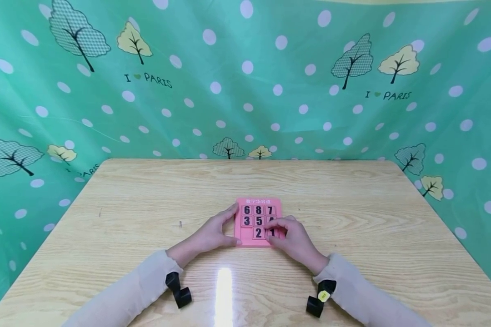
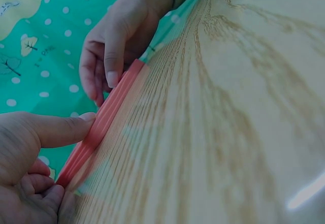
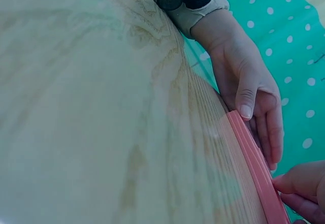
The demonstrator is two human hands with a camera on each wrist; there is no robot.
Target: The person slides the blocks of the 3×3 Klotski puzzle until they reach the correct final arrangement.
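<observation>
A pink number slide puzzle (image 1: 258, 201) lies on the table, its tiles reading 6, 8, 7 on top and 3, 5, 4 in the middle. The bottom row has a gap at the left, then 2 and 1. My left hand (image 1: 213, 232) holds the board by its left side, thumb at the near corner and fingers along the edge farther up. Over the right-hand tiles is my right hand (image 1: 293, 237), index finger partly covering the 4 and thumb low by the 1. In the left wrist view, the puzzle (image 2: 109, 117) shows edge-on between both hands.
The wood-grain table (image 1: 147, 190) extends around the puzzle on all sides. A green dotted curtain (image 1: 229, 54) with printed trees hangs behind it. Bright glare (image 1: 224, 295) crosses the near part of the tabletop. Black straps with small devices (image 1: 183, 297) sit at both sleeve cuffs.
</observation>
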